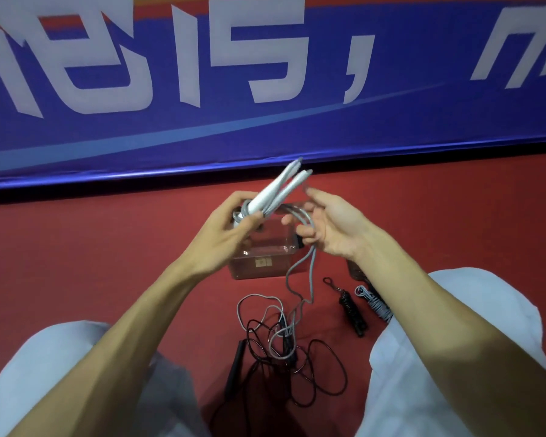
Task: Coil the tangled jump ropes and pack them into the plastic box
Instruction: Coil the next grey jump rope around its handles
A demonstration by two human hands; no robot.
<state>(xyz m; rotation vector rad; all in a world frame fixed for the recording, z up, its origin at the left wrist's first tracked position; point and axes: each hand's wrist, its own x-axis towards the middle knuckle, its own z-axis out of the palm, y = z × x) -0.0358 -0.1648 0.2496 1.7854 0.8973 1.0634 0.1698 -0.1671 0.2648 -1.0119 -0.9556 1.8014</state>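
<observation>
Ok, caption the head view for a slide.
Left hand grips grey handles; right hand holds the grey cord, looped, over the plastic box.

The two slim plastic jump-rope handles [281, 190] are pale grey-white, and the thin cord [311, 266] trailing from them is mid grey. The loose tangled rope [259, 335] is black, like its stick handle [235, 364]. One wound bundle [350, 310] is black, the other bundle [375, 302] light grey. The clear plastic box [259, 272] shows the plain red floor [92, 247] through it. The banner [391, 127] is deep blue with white characters and a paler blue stripe. My trousers [454, 310] are white.
</observation>
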